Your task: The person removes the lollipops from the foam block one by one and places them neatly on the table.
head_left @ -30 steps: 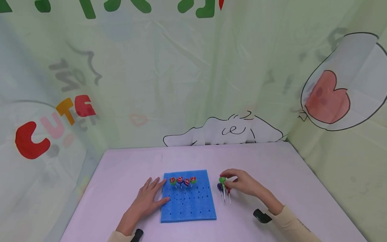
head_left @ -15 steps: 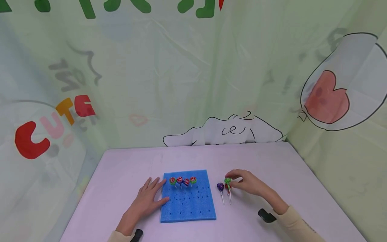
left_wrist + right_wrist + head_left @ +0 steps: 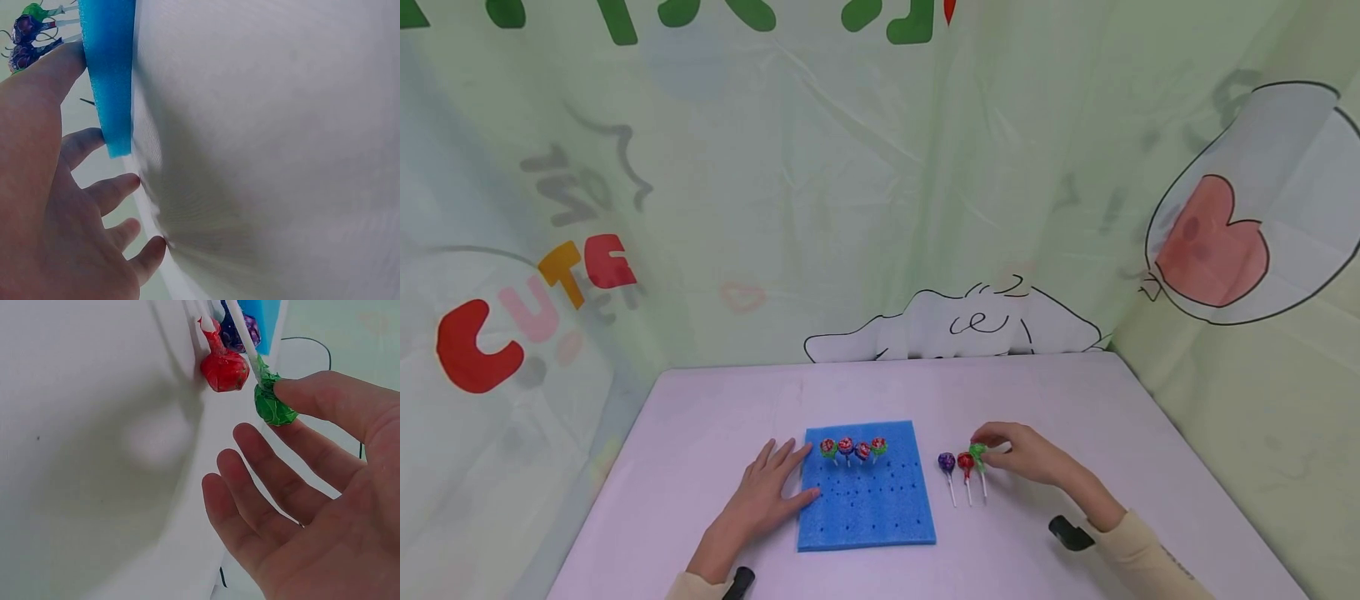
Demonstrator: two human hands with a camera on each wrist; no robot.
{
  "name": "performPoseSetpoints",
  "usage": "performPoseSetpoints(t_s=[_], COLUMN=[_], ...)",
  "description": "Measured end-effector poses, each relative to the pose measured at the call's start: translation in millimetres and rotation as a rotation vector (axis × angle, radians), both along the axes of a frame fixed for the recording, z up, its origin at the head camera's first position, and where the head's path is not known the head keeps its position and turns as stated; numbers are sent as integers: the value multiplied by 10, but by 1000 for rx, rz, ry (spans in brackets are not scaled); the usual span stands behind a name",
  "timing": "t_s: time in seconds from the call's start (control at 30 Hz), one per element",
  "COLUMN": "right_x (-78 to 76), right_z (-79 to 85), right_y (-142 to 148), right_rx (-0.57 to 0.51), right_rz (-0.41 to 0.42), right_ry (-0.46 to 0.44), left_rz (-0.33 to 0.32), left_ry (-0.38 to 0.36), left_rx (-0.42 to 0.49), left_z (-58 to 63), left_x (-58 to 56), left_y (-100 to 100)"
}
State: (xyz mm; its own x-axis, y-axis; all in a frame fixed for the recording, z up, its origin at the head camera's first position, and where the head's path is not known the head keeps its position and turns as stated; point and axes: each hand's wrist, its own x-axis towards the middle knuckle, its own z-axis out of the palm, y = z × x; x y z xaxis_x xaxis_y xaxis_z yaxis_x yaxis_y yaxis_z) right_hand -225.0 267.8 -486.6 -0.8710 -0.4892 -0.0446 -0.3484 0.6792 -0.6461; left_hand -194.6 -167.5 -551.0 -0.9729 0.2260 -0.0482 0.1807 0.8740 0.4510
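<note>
My right hand (image 3: 1026, 452) pinches the wrapped head of a green lollipop (image 3: 275, 406) between thumb and forefinger, its white stick pointing toward me in the head view. Just left of it lie a red lollipop (image 3: 966, 462) and a purple lollipop (image 3: 947, 463), side by side on the table. My left hand (image 3: 767, 492) is spread at the left edge of a blue foam board (image 3: 865, 533). Its thumb and forefinger touch the foam, and in the left wrist view other fingertips reach the tabletop. Several lollipops (image 3: 846, 447) stand in a row near the board's far edge.
Rows of small holes dot the foam board. The pale table (image 3: 737, 400) carries the board and the loose lollipops. Behind it hangs a printed cloth backdrop (image 3: 850, 208), which also runs along both sides. Dark wrist devices (image 3: 1071, 533) sit at both cuffs.
My right hand has moved right with the green lollipop, from over the purple one, past the red one, to its right side. The red lollipop now shows fully. The left hand stays put.
</note>
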Motion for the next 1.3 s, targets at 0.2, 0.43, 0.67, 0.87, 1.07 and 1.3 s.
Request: performPoseSetpoints(t_s=[0.2, 0.43, 0.67, 0.87, 1.07, 1.3], right_x=[-4, -35, -68, -58, -58, -56], right_z=[-38, -89, -122, -121, -107, -81], right_y=[35, 13, -49, -92, -107, -115], right_rx=[33, 91, 153, 162, 163, 171], right_rz=[-16, -95, -140, -157, -155, -155], right_ry=[-7, -67, -88, -85, -77, -87], left_rz=[5, 8, 5, 2, 2, 2], left_ry=[2, -2, -4, -3, 0, -2], left_rx=[3, 2, 2, 1, -7, -7], left_z=[-4, -7, 16, 19, 2, 9], left_x=[1, 6, 11, 6, 1, 3], left_y=[2, 2, 6, 9, 2, 3])
